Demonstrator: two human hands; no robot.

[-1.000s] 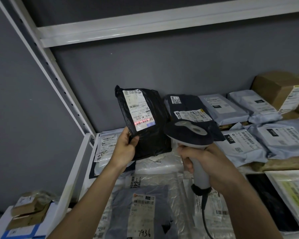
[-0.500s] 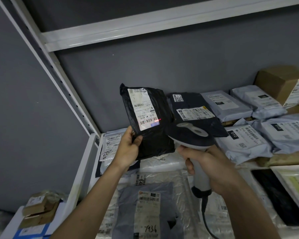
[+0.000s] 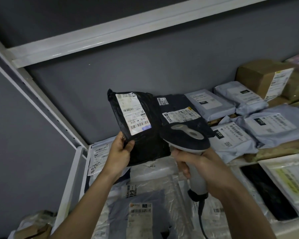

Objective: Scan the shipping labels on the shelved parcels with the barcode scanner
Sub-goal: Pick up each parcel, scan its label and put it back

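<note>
My left hand (image 3: 119, 153) grips the lower left corner of a black plastic parcel (image 3: 145, 135) and holds it upright above the shelf. Its white shipping label (image 3: 133, 113) faces me. My right hand (image 3: 195, 163) grips the handle of a grey and black barcode scanner (image 3: 186, 137), whose head points at the parcel's lower right part. No red scan line shows on the label. A cable hangs from the scanner's handle.
The white shelf (image 3: 71, 183) holds several parcels: a dark one (image 3: 178, 107) behind the held parcel, pale blue bags (image 3: 231, 137) and a cardboard box (image 3: 259, 76) at right, clear and grey bags (image 3: 140, 213) in front. A white shelf beam (image 3: 110, 33) runs overhead.
The red scan line that lay on the label a second ago has shrunk to a dot and then vanished. The held parcel and both hands have shifted slightly right.
</note>
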